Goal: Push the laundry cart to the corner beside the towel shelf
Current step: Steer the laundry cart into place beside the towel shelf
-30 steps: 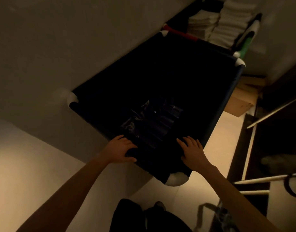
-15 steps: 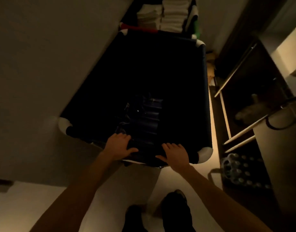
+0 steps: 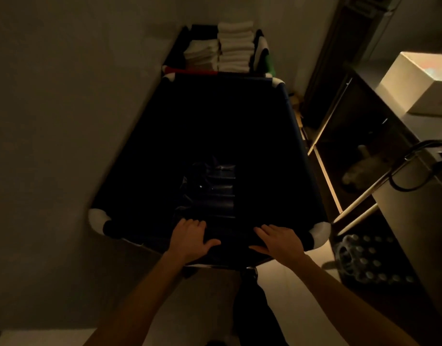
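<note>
Laundry cart (image 3: 297, 146) runs lengthwise away from the person, far end just beside the towel shelf (image 3: 177, 49) and left side along the wall (image 3: 77, 108), both arms reaching to its near rim, left hand (image 3: 190, 239) curling fingers over the edge, right hand (image 3: 281, 242) pressing flat, fingers straight.

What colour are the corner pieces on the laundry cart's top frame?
White corner pieces on the dark laundry cart, clearest in the head view.

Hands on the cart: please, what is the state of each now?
Left hand: closed, gripping the laundry cart rim.
Right hand: open, pressing flat on that rim.
</note>
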